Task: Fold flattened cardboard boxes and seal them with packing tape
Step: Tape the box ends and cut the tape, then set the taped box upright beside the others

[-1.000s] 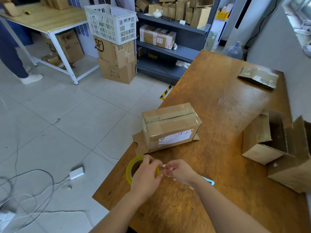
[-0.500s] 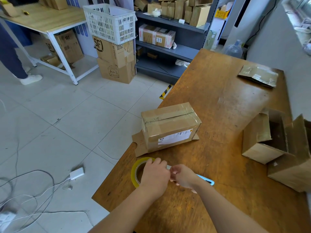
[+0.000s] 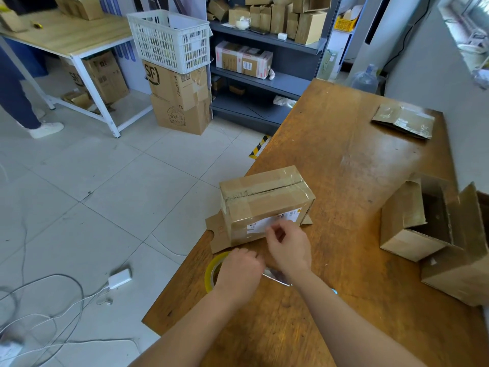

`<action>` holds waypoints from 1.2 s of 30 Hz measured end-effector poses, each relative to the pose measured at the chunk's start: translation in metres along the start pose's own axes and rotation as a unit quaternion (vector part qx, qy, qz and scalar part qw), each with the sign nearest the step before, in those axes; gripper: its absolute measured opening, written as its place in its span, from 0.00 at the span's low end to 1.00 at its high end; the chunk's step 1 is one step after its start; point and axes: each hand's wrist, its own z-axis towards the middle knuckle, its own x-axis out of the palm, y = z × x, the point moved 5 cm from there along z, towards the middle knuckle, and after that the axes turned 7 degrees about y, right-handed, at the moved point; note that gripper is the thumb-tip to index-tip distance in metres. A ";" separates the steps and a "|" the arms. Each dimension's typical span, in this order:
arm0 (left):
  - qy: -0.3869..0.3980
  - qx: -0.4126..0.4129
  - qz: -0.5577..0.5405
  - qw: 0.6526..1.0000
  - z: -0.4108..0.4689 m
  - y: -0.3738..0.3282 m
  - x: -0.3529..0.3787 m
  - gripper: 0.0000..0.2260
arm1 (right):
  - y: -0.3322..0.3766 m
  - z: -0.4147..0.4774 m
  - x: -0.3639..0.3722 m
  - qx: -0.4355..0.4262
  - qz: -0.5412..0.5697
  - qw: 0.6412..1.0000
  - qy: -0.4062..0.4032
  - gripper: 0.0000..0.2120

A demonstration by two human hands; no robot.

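Where the wooden table comes nearest to you, your left hand lies knuckles-up over the tape roll, its fingers curled round the roll's right side. The yellowish ring is close to the table's left edge. Your right hand is just beyond it and to the right, with thumb and forefinger drawn narrowly together in front of the white label — whether they pinch a tape end cannot be told. Beneath your right wrist a glossy strip lies on the wood, and a pale-blue tip shows past the forearm; whether the two belong to one tool is unclear. Off the left edge, white cables trail across the tiled floor.

Directly behind the hands stands the taped cardboard box, closed on top with tape along its seam. Its lower flaps are splayed flat, one overhanging the table edge. To the right, well apart, two open boxes rest against each other. Near the far right corner lies a flattened cardboard piece, glossy with tape.

Beyond the table — a grey shelf unit stocked with small cartons, a white plastic crate on two stacked cartons, and a light-topped table with a person's leg beside it.
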 end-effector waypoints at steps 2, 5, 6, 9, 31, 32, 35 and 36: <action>-0.155 0.006 -0.053 0.986 0.001 0.011 -0.021 0.06 | 0.008 0.006 -0.003 -0.013 0.038 0.999 -0.022 0.09; -0.277 -0.031 -0.071 0.958 0.005 0.037 -0.058 0.10 | 0.013 0.012 0.000 -0.010 0.057 0.998 -0.007 0.12; -0.269 -0.068 -0.067 0.958 0.011 0.049 -0.062 0.16 | 0.013 0.013 0.001 -0.008 0.061 0.998 -0.003 0.12; -0.097 -0.149 -0.066 0.982 0.037 0.081 -0.057 0.39 | 0.012 0.014 0.003 -0.004 0.063 0.998 0.000 0.11; -0.057 -0.217 -0.308 0.925 0.084 0.103 -0.051 0.46 | -0.003 0.032 -0.023 0.098 0.187 0.975 -0.070 0.12; -0.052 -0.222 -0.370 0.901 0.088 0.105 -0.053 0.44 | -0.005 0.033 -0.029 0.115 0.194 0.971 -0.081 0.13; -0.018 -0.188 -0.598 0.779 0.094 0.100 -0.052 0.34 | -0.012 0.038 -0.042 0.147 0.239 0.956 -0.091 0.15; 0.003 -0.176 -0.653 0.737 0.096 0.095 -0.051 0.31 | -0.014 0.039 -0.046 0.147 0.252 0.952 -0.090 0.16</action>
